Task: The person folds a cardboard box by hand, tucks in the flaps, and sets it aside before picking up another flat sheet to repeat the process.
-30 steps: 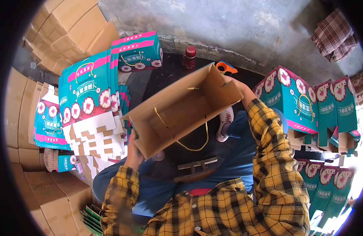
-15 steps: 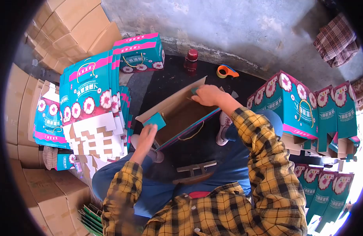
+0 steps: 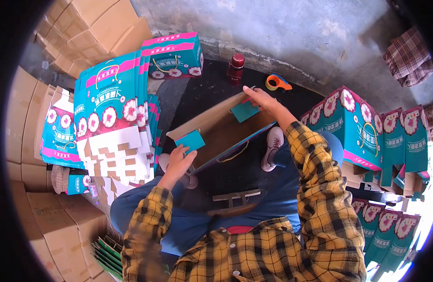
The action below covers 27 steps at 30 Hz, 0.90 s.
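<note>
An open cardboard gift box [image 3: 215, 145], brown inside, sits tilted between my feet. Teal end flaps fold in over its opening, a left flap [image 3: 190, 140] and a right flap [image 3: 244, 111]. A yellow cord handle [image 3: 233, 153] hangs on its near side. My left hand [image 3: 180, 163] is closed on the box's left end, with fingers at the left flap. At the far right corner, my right hand [image 3: 266, 102] grips the right end, beside the other flap. The outer faces of both ends are mostly hidden.
Flattened printed cartons [image 3: 106, 103] lean at left beside brown boxes [image 3: 61, 230]. A finished gift box [image 3: 173, 56], a red bottle [image 3: 235, 68] and an orange tape dispenser [image 3: 278, 82] stand near the wall. More teal boxes [image 3: 355, 127] are on the right.
The right flap now shows folded in over the opening. My right hand has moved outward to the box's right corner. My left hand stays at the left flap; the whole view has shifted slightly.
</note>
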{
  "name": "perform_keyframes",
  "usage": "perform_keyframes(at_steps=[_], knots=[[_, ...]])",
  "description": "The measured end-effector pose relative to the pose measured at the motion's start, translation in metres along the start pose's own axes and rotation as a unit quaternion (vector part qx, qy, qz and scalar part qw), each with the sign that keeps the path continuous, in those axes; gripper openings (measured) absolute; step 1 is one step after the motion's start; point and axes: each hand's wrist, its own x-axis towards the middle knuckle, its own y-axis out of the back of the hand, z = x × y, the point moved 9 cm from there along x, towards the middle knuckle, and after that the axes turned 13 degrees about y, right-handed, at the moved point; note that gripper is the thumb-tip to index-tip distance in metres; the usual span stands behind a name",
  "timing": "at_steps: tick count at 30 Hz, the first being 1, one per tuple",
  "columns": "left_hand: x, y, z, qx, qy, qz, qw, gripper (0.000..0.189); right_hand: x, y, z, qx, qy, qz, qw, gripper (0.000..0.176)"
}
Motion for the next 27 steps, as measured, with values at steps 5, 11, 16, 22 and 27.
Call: perform_keyframes(at_steps=[5,11,16,22,27], knots=[[0.003,-0.003,-0.001,-0.011,-0.015,0.013,1.0,0.061,0.002,0.008,0.019,0.005,0.023,-0.012,1.0,0.106],[-0.014,0.005,-0.013,-0.122,0.067,-0.078,0.987,0.047,0.008,-0.014,0.001,-0.304,0.196,-0.176,0.916,0.097],[-0.032,0.017,-0.01,-0.149,0.087,-0.046,0.984,0.048,-0.009,-0.045,-0.022,-0.48,0.202,-0.225,0.824,0.098],[-0.026,0.011,-0.003,-0.112,0.087,-0.051,0.989,0.054,-0.011,-0.098,-0.038,-0.586,0.229,-0.256,0.734,0.099],[-0.031,0.028,0.037,-0.013,-0.081,0.153,0.985,0.062,0.005,-0.116,-0.027,-0.608,0.266,-0.204,0.72,0.087]])
